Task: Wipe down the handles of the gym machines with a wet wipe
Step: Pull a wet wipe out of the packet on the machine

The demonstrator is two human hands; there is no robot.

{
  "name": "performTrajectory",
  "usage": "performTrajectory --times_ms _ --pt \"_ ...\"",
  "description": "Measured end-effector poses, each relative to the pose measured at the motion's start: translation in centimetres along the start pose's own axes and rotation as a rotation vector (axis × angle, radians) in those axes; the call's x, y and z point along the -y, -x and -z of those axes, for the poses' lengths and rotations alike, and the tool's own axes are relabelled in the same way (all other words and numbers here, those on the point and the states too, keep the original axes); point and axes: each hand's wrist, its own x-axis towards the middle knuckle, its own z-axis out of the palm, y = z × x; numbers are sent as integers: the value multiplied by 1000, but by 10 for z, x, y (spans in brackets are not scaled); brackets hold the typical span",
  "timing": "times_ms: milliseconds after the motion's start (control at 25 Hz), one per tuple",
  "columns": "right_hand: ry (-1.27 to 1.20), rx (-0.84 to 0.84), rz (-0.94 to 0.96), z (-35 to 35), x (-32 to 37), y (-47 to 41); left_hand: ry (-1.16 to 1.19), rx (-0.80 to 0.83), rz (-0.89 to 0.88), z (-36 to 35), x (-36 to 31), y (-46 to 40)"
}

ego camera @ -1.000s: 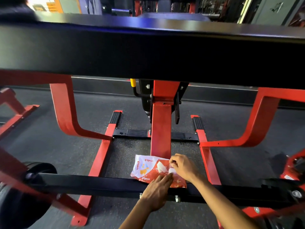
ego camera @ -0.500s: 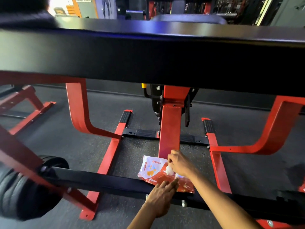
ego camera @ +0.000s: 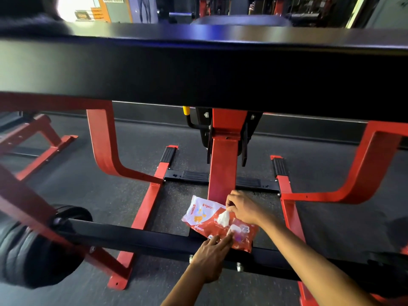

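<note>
Right hand (ego camera: 241, 207) pinches the white wet wipe (ego camera: 224, 217) and holds it just above the opening of the pack (ego camera: 218, 224), so the pull goes up and away from the pack; left hand (ego camera: 213, 253), fingers straight, presses the near edge of the pack down on the black bar (ego camera: 132, 236); the pack's long axis runs from far-left to near-right; on it I read "pigeon" three times; other print is too small.
</note>
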Motion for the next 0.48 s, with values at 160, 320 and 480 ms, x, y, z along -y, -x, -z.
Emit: performTrajectory --times_ms 160,320,480 --pt "23 -11 65 5 8 -2 -33 21 29 1 -7 -5" --pt "31 -54 97 12 7 -3 -74 54 57 4 -11 -6" --pt "-11 -81 116 21 4 -4 -57 49 76 6 -13 -6"
